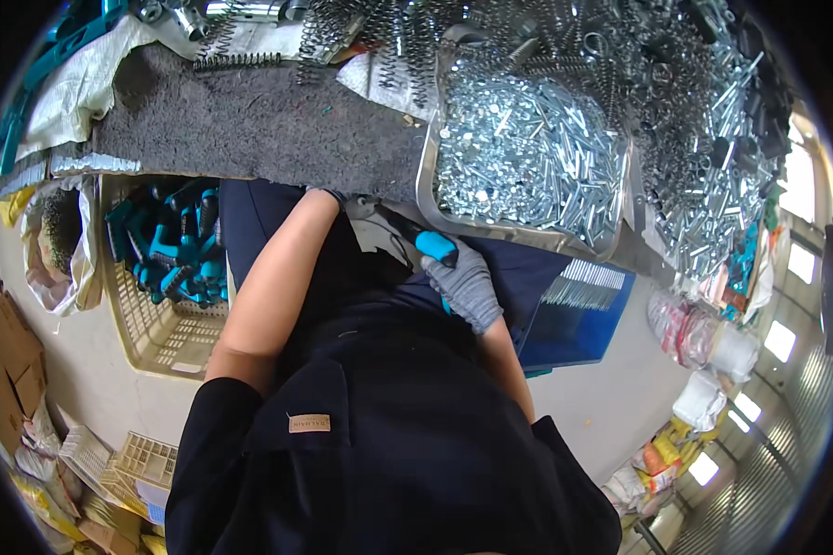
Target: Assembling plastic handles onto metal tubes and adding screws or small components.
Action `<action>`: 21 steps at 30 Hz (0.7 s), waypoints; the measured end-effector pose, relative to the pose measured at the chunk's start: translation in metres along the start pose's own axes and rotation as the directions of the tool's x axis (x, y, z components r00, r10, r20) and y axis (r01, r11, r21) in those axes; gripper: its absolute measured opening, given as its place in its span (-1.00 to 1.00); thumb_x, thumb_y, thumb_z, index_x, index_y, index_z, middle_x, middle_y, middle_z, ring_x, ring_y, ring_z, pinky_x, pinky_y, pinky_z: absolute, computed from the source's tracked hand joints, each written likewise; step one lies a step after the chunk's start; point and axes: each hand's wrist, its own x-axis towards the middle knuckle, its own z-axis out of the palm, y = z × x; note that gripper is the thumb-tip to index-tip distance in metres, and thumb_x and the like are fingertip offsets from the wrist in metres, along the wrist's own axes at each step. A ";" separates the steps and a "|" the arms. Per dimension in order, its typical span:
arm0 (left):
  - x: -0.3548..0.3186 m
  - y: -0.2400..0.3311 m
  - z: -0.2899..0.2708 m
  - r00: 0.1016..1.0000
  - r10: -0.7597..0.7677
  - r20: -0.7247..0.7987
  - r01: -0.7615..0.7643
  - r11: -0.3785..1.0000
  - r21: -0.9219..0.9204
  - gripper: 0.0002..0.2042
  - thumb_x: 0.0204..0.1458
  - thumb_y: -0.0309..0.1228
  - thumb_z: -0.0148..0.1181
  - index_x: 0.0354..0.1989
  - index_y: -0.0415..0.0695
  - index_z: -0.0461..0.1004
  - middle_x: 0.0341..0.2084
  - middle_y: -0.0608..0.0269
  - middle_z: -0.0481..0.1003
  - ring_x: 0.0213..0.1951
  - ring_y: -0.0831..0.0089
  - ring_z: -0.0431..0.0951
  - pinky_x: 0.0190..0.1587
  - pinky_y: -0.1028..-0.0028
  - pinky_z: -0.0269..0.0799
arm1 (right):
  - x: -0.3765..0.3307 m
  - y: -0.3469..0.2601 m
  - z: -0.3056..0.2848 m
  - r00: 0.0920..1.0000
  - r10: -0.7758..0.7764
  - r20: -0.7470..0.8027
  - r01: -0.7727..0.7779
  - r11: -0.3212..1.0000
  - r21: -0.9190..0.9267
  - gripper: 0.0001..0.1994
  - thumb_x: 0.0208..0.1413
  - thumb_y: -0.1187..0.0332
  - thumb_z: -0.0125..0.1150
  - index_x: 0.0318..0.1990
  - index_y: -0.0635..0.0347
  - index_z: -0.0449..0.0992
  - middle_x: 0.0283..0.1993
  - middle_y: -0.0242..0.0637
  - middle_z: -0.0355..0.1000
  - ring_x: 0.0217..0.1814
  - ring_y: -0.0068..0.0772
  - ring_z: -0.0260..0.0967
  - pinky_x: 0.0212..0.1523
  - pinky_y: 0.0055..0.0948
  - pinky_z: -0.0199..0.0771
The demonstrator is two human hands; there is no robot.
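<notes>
My right hand, in a grey knit glove, is closed around a black-and-teal handled tool. The tool's dark end points up and left toward the bench edge; its exact kind does not show. Bare from the sleeve down, my left arm reaches to the bench's front edge. Only the wrist side of my left hand shows there, and its fingers are hidden. Just above my right hand, a metal tray holds many small shiny pins and rivets.
Grey matting covers the bench, with coil springs heaped behind. At left, a beige crate holds teal-and-black tools. A blue bin with stacked metal pieces stands right. Cardboard boxes and sacks line the sides.
</notes>
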 end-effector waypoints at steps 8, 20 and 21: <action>-0.008 -0.019 0.022 0.988 0.076 -0.131 -0.053 0.984 0.168 -0.62 0.21 -0.21 0.03 0.09 -0.18 0.42 0.03 0.10 0.44 0.09 0.29 0.40 0.15 0.32 0.30 | 0.013 -0.030 0.016 0.997 -0.054 0.061 0.073 0.923 -0.378 -0.70 0.09 0.16 0.26 -0.25 0.24 0.47 -0.55 -0.20 0.43 -0.58 -0.26 0.38 -0.47 -0.31 0.41; -0.018 -0.006 -0.010 0.994 0.113 -0.011 -0.112 0.991 0.068 -0.53 0.19 -0.08 -0.05 0.16 -0.12 0.36 0.11 0.15 0.38 0.15 0.19 0.32 0.25 0.21 0.16 | 0.047 -0.063 0.061 0.982 -0.160 0.101 0.187 0.741 -0.645 -0.61 0.05 0.20 0.16 -0.06 0.29 0.39 -0.24 0.19 0.47 -0.16 0.20 0.45 -0.13 -0.03 0.46; -0.022 -0.016 -0.017 0.998 0.064 0.014 -0.065 0.990 0.129 -0.56 0.19 -0.11 -0.04 0.12 -0.12 0.39 0.06 0.14 0.41 0.10 0.23 0.35 0.19 0.24 0.21 | 0.057 -0.059 0.065 0.972 -0.191 0.134 0.233 0.731 -0.641 -0.62 0.07 0.22 0.13 -0.06 0.32 0.39 -0.23 0.21 0.46 -0.16 0.21 0.45 -0.12 -0.02 0.46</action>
